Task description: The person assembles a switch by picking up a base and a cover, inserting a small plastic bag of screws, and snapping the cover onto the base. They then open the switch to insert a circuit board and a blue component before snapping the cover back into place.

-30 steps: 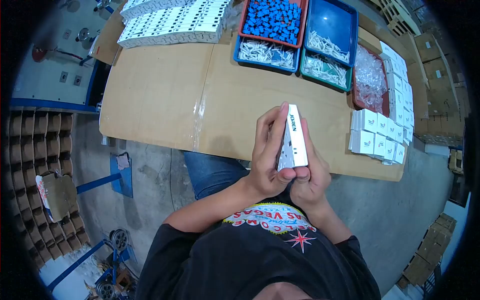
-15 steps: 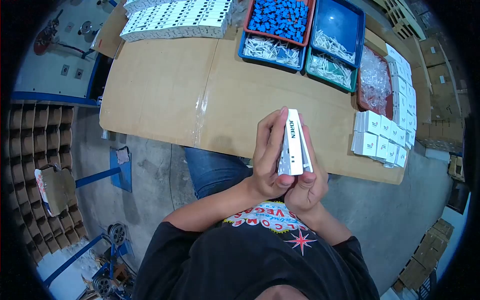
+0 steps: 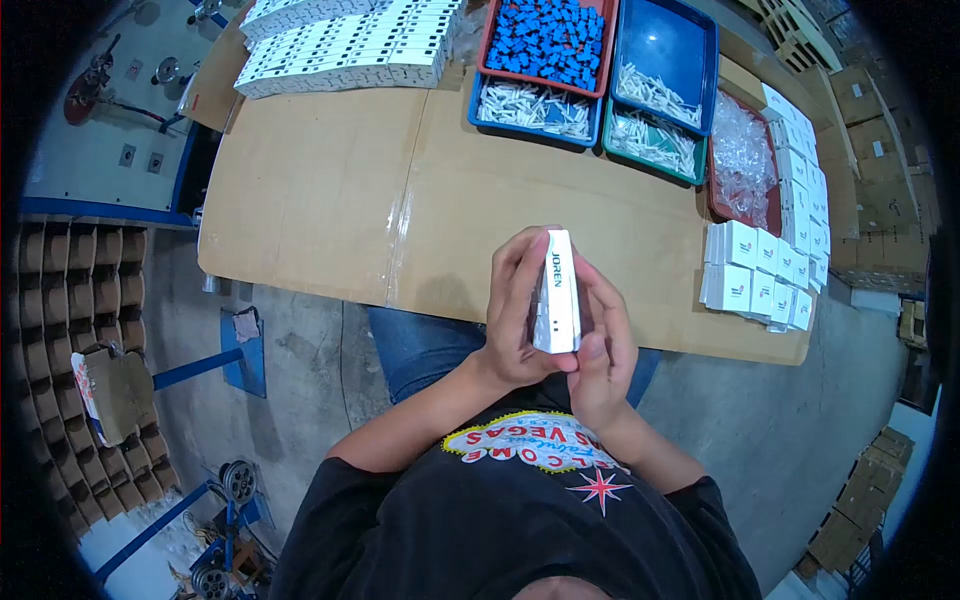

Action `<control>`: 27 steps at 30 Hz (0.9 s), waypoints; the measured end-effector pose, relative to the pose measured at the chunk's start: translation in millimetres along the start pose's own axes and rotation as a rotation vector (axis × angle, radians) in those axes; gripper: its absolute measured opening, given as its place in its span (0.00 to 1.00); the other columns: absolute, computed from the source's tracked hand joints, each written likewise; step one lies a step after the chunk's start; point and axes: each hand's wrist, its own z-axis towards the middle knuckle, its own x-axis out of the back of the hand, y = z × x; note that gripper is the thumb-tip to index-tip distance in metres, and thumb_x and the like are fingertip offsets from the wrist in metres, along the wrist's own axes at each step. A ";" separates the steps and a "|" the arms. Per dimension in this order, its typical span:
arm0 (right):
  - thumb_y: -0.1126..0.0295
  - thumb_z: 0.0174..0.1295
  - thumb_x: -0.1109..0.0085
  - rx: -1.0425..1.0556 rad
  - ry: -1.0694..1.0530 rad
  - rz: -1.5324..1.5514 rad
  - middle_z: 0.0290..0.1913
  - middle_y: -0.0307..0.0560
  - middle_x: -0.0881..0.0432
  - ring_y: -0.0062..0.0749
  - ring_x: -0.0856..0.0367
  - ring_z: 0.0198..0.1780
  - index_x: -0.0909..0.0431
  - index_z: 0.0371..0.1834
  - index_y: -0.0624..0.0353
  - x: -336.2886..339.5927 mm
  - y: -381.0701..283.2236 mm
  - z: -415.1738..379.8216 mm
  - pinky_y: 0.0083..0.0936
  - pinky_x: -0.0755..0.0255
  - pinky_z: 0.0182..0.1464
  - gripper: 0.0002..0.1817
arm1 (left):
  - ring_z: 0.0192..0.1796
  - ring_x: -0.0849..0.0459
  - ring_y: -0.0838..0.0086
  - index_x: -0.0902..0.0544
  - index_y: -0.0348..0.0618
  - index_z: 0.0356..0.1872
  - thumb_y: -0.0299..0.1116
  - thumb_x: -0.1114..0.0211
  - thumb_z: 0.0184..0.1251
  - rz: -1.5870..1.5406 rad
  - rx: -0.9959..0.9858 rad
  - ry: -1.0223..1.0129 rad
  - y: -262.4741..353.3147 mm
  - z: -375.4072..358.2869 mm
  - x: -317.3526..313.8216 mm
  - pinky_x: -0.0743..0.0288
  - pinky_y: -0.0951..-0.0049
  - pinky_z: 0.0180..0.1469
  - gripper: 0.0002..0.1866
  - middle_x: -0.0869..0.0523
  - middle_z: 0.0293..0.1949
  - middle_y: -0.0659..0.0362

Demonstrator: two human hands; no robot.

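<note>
Both hands hold one small white box (image 3: 557, 292) printed with dark lettering, edge-on to the camera, above the near edge of the cardboard-covered table (image 3: 330, 190). My left hand (image 3: 512, 315) wraps the box's left side, fingers along its length. My right hand (image 3: 603, 345) grips its right side, thumb near the lower end. The box looks closed and narrow from here. Its far faces are hidden by my fingers.
A stack of white boxes (image 3: 755, 275) sits at the table's right edge, with more (image 3: 345, 45) rowed at the far left. Trays hold blue parts (image 3: 545, 40), white parts (image 3: 530, 105) and clear bags (image 3: 740, 160). Cardboard dividers (image 3: 80, 300) line the floor on the left.
The box has shifted slightly left and closer to me, and its spread flap has come together into a slimmer, closed shape. Both hands stayed on it.
</note>
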 end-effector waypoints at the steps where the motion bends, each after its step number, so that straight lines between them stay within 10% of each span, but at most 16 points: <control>1: 0.51 0.83 0.55 -0.002 0.001 0.000 0.80 0.68 0.37 0.53 0.37 0.81 0.34 0.75 0.73 2.1 -1.0 0.5 0.42 0.40 0.79 0.34 | 0.74 0.28 0.52 0.46 0.28 0.81 0.80 0.47 0.65 -0.100 0.056 0.028 1.4 -2.4 0.0 0.34 0.52 0.75 0.63 0.32 0.72 0.40; 5: 0.66 0.82 0.52 -0.148 0.029 0.039 0.78 0.65 0.33 0.52 0.34 0.80 0.27 0.70 0.69 17.6 1.5 11.1 0.42 0.34 0.76 0.22 | 0.74 0.27 0.53 0.47 0.34 0.82 0.80 0.56 0.70 -0.323 0.251 0.108 17.5 13.5 0.0 0.34 0.50 0.76 0.58 0.30 0.74 0.40; 8: 0.84 0.60 0.40 0.094 -0.098 -0.530 0.78 0.63 0.31 0.55 0.34 0.79 0.23 0.70 0.62 37.4 0.8 26.6 0.43 0.33 0.74 0.30 | 0.72 0.24 0.54 0.42 0.42 0.82 0.71 0.70 0.79 -0.914 0.826 0.254 32.2 40.1 3.9 0.29 0.47 0.73 0.47 0.25 0.71 0.46; 15: 0.80 0.57 0.35 0.021 -0.321 -0.598 0.77 0.58 0.28 0.52 0.32 0.78 0.20 0.69 0.59 67.6 -0.6 38.8 0.41 0.33 0.74 0.32 | 0.68 0.21 0.60 0.34 0.52 0.76 0.65 0.64 0.84 -1.277 1.277 0.070 24.8 44.2 15.6 0.22 0.43 0.63 0.34 0.23 0.68 0.54; 27: 0.68 0.62 0.27 -0.023 -0.247 -0.553 0.72 0.58 0.24 0.47 0.24 0.73 0.19 0.67 0.61 68.2 6.0 35.7 0.38 0.31 0.72 0.28 | 0.65 0.19 0.67 0.32 0.45 0.73 0.68 0.58 0.82 -0.764 1.222 -0.052 22.0 34.1 9.6 0.26 0.60 0.67 0.38 0.19 0.60 0.54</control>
